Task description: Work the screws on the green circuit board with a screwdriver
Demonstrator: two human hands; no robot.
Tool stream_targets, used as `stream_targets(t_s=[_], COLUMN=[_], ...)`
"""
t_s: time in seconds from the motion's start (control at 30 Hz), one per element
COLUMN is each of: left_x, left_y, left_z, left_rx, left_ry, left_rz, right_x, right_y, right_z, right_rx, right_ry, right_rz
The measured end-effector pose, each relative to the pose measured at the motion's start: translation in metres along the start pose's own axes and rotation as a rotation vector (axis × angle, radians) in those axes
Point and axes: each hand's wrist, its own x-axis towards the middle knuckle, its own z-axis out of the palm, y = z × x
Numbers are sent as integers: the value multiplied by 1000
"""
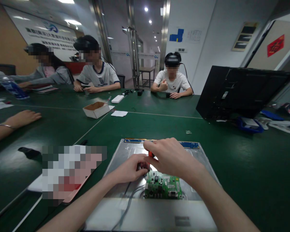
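Circuit board [163, 186] lies just below the paired hands: the right hand [172, 155] closes around an orange handle [151, 154]; the left hand [130, 168] curls beside it, its grip unclear. Probably light, stiff and fragile, the board is best held by its bare edges. Around it spreads a smooth, likely slippery metal panel [206, 158] on the green tabletop [246, 167].

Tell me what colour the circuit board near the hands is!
The circuit board is green, best seen in the head view.
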Motion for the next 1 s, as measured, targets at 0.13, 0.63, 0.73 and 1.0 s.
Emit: stream_targets(t_s=[0.13,0.63,0.73,1.0], left_x=[0,2,1,1], left_y=[-3,1,3,8], left_z=[0,3,2,2], left_rx=[-24,63,66,107], left_ry=[-15,-24,-43,-31], left_rz=[45,88,88,85], right_x=[-3,-2,-2,-4], right_y=[2,4,5,5], right_z=[-2,-4,-5,-7], right_rx=[25,78,73,47], right_ry=[6,-20,-33,-39], right_rz=[-11,-111,-93,-78])
